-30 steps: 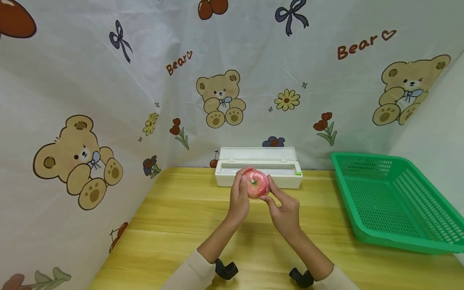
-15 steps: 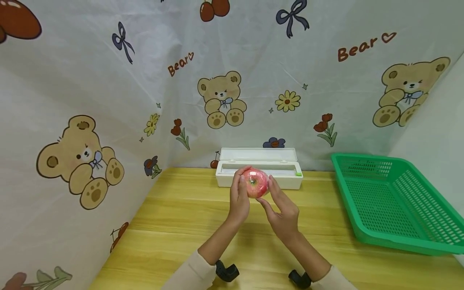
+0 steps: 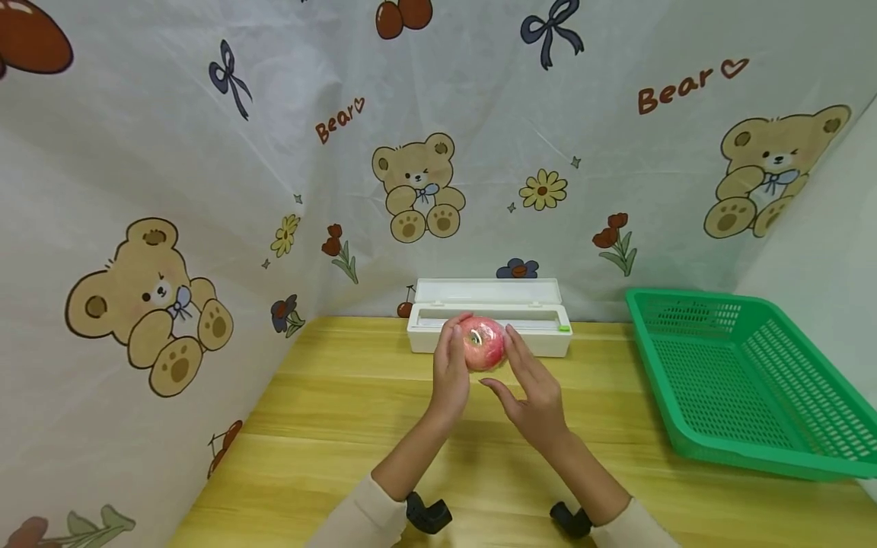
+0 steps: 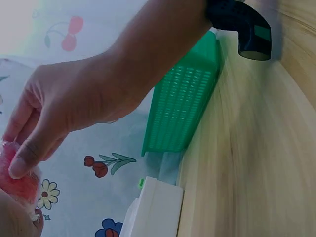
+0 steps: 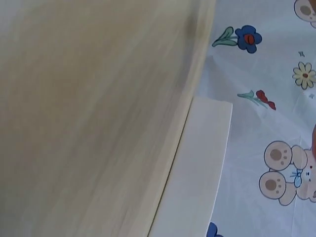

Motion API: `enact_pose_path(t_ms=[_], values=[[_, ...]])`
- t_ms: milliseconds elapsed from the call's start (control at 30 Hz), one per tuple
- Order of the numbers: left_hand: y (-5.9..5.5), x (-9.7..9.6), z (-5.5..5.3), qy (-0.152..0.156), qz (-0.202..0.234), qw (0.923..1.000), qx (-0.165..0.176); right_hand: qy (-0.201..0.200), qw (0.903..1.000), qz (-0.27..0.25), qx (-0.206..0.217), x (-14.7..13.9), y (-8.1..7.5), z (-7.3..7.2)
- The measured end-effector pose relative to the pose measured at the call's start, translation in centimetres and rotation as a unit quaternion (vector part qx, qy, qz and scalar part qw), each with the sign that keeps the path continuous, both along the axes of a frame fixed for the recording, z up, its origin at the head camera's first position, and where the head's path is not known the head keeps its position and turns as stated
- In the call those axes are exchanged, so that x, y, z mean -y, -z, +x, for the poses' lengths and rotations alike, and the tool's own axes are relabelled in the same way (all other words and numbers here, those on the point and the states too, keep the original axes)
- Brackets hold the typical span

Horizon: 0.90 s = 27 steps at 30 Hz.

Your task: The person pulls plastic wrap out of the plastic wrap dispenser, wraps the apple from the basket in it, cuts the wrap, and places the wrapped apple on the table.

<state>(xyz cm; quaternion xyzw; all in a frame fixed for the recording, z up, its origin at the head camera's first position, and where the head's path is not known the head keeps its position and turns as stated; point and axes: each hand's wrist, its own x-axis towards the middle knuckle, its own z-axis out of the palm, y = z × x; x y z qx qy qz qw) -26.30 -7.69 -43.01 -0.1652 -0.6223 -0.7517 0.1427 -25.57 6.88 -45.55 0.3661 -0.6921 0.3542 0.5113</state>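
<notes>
A red apple (image 3: 483, 344) in shiny clear film is held above the table, in front of the white box. My left hand (image 3: 450, 377) grips its left side, fingers behind and thumb along the near side. On the other side, the straight fingers of my right hand (image 3: 537, 396) rest against the apple, while the thumb points left below it, apart from the fruit. The left wrist view shows the right hand (image 4: 74, 96) reaching to the wrapped apple (image 4: 19, 185), with part of the left hand (image 4: 12, 217) below. Neither hand appears clearly in the right wrist view.
A white box (image 3: 489, 346) with raised lid and a green tab stands at the table's back edge. To the right sits a green plastic basket (image 3: 668, 403). Patterned cloth (image 3: 274, 152) hangs behind and at the left of the wooden table (image 3: 329, 434).
The right thumb has come away from the apple and now sits lower and further left. The apple has turned slightly, its stem end shifting left. The left hand has barely moved.
</notes>
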Motion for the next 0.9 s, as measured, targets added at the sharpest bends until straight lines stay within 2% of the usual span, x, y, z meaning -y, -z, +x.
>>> enact_pose_path(t_ms=[100,200,267,333,467,600,800,900], values=[[-0.6,0.2,0.1,0.029,0.023,0.9985,0.040,-0.023,0.9996,0.012,-0.009,-0.6,-0.3,-0.3],[-1.0,0.2,0.3,0.064,0.036,0.9939,0.083,-0.040,0.9988,0.025,-0.012,-1.1,-0.7,-0.4],[-1.2,0.2,0.5,0.079,0.033,0.9920,0.093,-0.049,0.9984,0.026,-0.009,-1.3,-1.0,-0.4],[-1.3,0.2,0.7,0.078,0.010,0.9938,0.079,-0.051,0.9984,0.022,-0.005,-1.4,-1.1,-0.4],[-1.1,0.1,1.0,0.059,-0.045,0.9971,0.012,-0.039,0.9991,0.014,-0.011,-1.4,-1.2,-0.2],[-0.6,-0.1,1.1,0.040,-0.067,0.9965,-0.031,-0.022,0.9991,0.016,-0.032,-1.3,-1.2,-0.1],[-0.5,-0.2,1.1,0.013,-0.092,0.9943,-0.053,-0.002,0.9981,0.014,-0.060,-1.0,-0.9,-0.3],[-0.5,-0.1,1.0,0.016,-0.091,0.9950,-0.038,0.006,0.9981,0.016,-0.059,-1.0,-0.7,-0.4]])
